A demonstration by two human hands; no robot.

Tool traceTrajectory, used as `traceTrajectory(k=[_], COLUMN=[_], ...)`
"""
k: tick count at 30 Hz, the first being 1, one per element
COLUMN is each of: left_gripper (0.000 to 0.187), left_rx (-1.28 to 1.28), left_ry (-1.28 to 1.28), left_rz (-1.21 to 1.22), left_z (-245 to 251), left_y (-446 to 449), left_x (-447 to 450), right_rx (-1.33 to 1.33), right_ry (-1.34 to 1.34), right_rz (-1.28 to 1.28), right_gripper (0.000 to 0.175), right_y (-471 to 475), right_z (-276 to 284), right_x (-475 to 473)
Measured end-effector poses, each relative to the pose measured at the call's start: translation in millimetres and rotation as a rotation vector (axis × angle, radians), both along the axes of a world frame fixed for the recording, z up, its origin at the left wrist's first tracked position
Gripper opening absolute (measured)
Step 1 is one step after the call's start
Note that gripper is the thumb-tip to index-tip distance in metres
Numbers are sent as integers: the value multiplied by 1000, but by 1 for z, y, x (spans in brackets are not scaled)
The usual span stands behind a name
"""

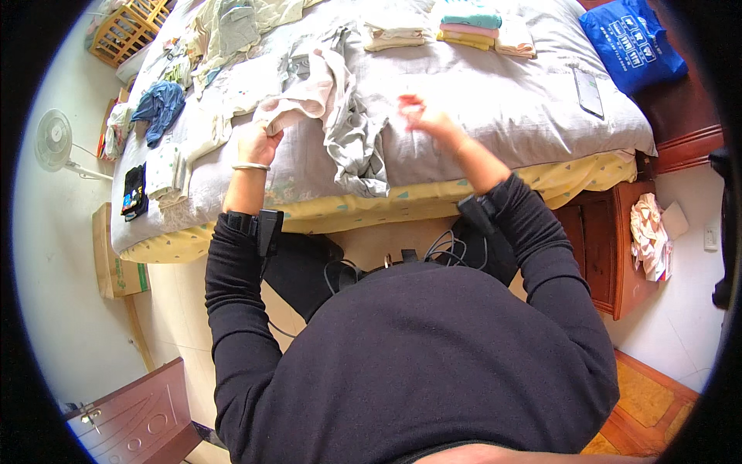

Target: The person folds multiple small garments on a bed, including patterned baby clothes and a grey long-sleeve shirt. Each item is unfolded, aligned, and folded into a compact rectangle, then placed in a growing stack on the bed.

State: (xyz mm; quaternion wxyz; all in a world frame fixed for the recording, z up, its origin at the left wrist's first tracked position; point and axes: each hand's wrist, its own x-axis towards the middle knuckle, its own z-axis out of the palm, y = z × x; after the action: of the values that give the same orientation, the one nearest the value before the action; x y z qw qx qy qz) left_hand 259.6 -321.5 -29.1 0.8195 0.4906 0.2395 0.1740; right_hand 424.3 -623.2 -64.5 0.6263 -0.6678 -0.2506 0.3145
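My left hand [259, 145], with a pale bangle at the wrist, grips the edge of a pale pinkish garment [304, 104]. That garment stretches up and to the right across the bed, up against a crumpled grey garment [356, 145] that hangs toward the bed's front edge. To the right of both, my right hand [426, 119] is above the grey bedsheet [493, 116], blurred by motion. Its fingers look apart, and nothing shows in them.
Folded clothes [394, 35] and a colourful folded stack [468, 29] sit at the back. Loose clothes [226, 35] and a blue garment [159, 110] lie left. A phone [588, 93] and a blue bag [635, 49] are right. A fan [55, 139] stands beside the bed.
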Motion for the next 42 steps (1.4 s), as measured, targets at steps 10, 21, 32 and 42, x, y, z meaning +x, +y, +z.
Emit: traceTrajectory(k=[10, 21, 32, 42], left_gripper=[26, 40, 44, 33], left_rx=[144, 1183, 342, -175], left_ry=[-6, 57, 100, 100], left_rz=[303, -287, -77, 168], left_z=[-7, -35, -58, -75], left_y=[71, -109, -163, -77], left_x=[-135, -9, 71, -52], right_rx=[-91, -200, -272, 388], right_ry=[-33, -566, -391, 458], right_rz=[-149, -40, -524, -897], right_gripper=[19, 46, 42, 17], right_y=[13, -79, -100, -169], right_z=[-38, 5, -32, -57], right_x=[-15, -11, -21, -14])
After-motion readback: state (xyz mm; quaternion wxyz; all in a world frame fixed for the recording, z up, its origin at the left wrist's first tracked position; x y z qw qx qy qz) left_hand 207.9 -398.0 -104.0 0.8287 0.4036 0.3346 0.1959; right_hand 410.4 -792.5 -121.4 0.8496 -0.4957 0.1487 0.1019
